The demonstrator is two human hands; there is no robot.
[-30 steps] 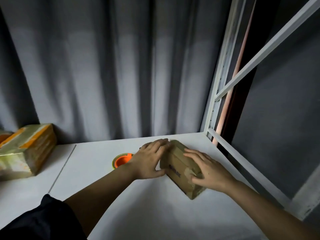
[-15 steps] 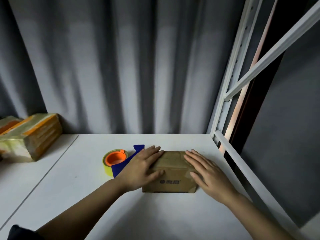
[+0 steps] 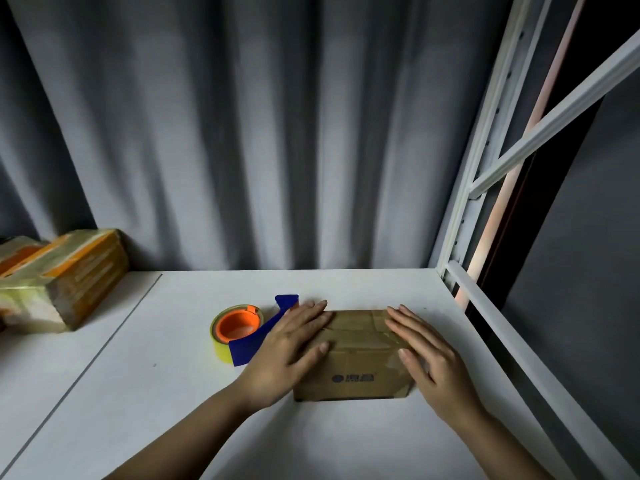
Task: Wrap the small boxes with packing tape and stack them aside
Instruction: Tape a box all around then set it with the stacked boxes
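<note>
The left hand (image 3: 287, 355) and right hand (image 3: 427, 355) lie flat with straight fingers on the two ends of a small cardboard box (image 3: 356, 355), clasping nothing. The box lies between them on the white table (image 3: 173, 393). Just left sits a tape dispenser (image 3: 242, 332); wrapped boxes (image 3: 62, 278) lie far left.

My left hand (image 3: 289, 351) covers the left end of the box (image 3: 356, 355), and my right hand (image 3: 427, 355) covers its right end. I cannot read the small dark print on the front of the box. My left hand also hides part of the blue tape holder (image 3: 258, 336). The wrapped boxes (image 3: 59, 282) on the far left are cut off by the picture's edge. Both my arms run out at the bottom.
</note>
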